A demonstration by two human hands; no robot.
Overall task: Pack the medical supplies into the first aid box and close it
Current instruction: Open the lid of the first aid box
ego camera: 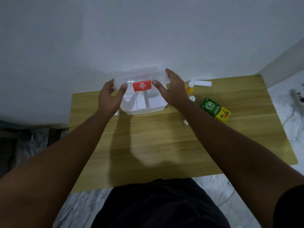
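A white first aid box [144, 106] stands at the far edge of the wooden table [164, 137]. Its clear lid [141, 79] carries a red label with a white cross and is held tilted above the box. My left hand [110, 96] grips the lid's left side and my right hand [172, 89] grips its right side. To the right lie a green and yellow carton [215, 109], a white tube [201, 83], a yellow bottle [189, 91] and a small white item [185, 122], partly hidden by my right forearm.
A white wall rises right behind the table. Marbled floor shows to the right, with cables and a dark object [296, 96]. Dark clutter [24, 142] lies on the floor to the left.
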